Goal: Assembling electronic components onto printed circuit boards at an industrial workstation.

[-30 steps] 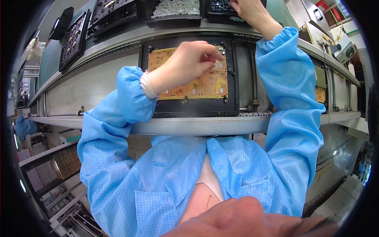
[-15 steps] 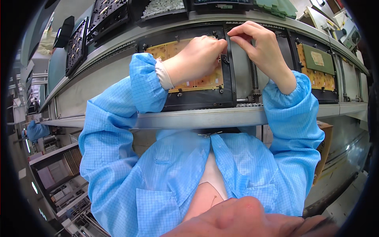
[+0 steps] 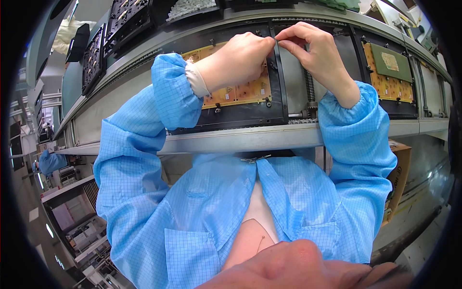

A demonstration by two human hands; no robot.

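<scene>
My left hand (image 3: 238, 59) is closed above the left yellow-orange circuit board (image 3: 240, 94), which sits in a black carrier frame (image 3: 262, 115) with small black clamps around it. My right hand (image 3: 323, 57) is pinched, its thumb and index finger nearly together by the left hand's fingertips, over the carrier's right edge. Whatever lies between the fingers of either hand is too small or hidden to make out. The left hand and wrist cover much of the board, and the white band (image 3: 196, 81) shows at that wrist.
The carriers lie on a conveyor with a metal front rail (image 3: 240, 143). To the right, a second board (image 3: 395, 89) bears a green plate (image 3: 391, 62). Behind stand a bin of white parts (image 3: 192, 7) and black trays (image 3: 126, 19). A cardboard box (image 3: 400, 180) stands below right.
My two hands' fingertips have come closer together, the left hand rising slightly off the board. The whole view has shifted a little; both hands stay closed.
</scene>
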